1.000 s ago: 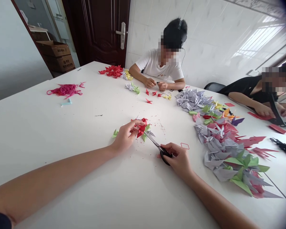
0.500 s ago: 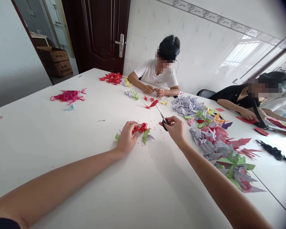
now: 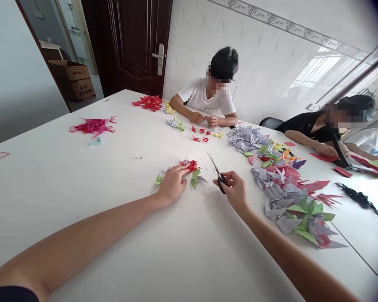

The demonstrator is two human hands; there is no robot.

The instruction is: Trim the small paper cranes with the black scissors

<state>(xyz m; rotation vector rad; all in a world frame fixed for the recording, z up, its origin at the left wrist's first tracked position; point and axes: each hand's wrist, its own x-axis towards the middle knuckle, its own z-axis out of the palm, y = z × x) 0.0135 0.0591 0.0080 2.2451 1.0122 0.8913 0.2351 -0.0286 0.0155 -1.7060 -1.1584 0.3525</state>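
My left hand (image 3: 174, 184) lies on a small cluster of folded paper cranes, its fingers stretched out and the thumb apart. Its fingertips touch a red paper crane (image 3: 193, 166); whatever is under the palm is hidden. Beside it lie a green paper crane (image 3: 195, 179) and, past the wrist side, another green one (image 3: 158, 179). In my right hand (image 3: 236, 189) are black-handled scissors (image 3: 221, 181), fingers closed round the handles and the blades pointing away. Small red paper cranes (image 3: 195, 138) rest farther off, beyond the scissor tips.
A long heap of grey, pink and green paper cranes (image 3: 279, 184) runs along my right. Pink cord (image 3: 93, 126) lies at far left, black cord (image 3: 360, 199) at far right. Across the white table (image 3: 138, 251) sits a person in white (image 3: 193, 96); another person in black (image 3: 315, 126) works at right.
My right hand has drawn the scissors back toward me. A blurred red crane near the blade tips now rests with the other small red ones. My left hand's fingers have stretched out over the cluster.
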